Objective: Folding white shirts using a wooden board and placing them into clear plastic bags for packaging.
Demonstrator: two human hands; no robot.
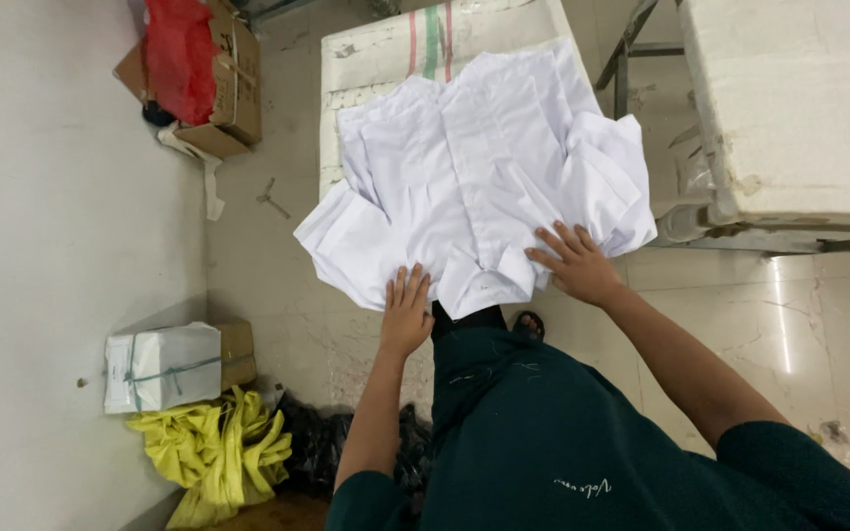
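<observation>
A stack of white shirts point(474, 167) lies on a white sack-covered surface point(386, 49) in front of me, collars toward me and sleeves spilling over the edges. My left hand point(405, 313) rests flat on the near edge of the stack beside the collar, fingers spread. My right hand point(575, 264) presses flat on the shirts to the right of the collar, fingers apart. Neither hand grips the cloth.
A cardboard box with a red bag point(199, 69) stands at the far left by the wall. A tied white parcel point(161, 366) and yellow cloth point(213, 452) lie on the floor at the left. A white table point(799, 108) stands at the right.
</observation>
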